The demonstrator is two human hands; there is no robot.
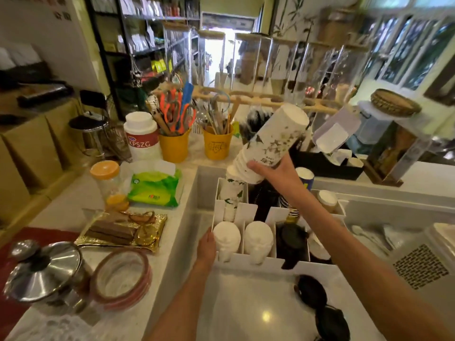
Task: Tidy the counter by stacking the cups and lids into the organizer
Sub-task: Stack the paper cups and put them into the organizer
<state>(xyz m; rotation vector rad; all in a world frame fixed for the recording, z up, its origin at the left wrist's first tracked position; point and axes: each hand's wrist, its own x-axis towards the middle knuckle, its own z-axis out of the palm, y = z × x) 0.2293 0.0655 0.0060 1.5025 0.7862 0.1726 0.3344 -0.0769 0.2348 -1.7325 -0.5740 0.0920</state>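
Observation:
A white divided organizer stands on the counter in front of me. My right hand grips a tilted, upside-down stack of white paper cups with a leaf print, its lower end over the back left slot, where more printed cups sit. My left hand rests against the organizer's front left corner, beside a stack of white lids. A second stack of white lids fills the slot beside it, and black lids fill the one after.
Black lids lie on the white counter near me. To the left are a steel pot, tape rolls, a gold tray of snacks, a green wipes pack, an orange-lidded jar and yellow utensil cups.

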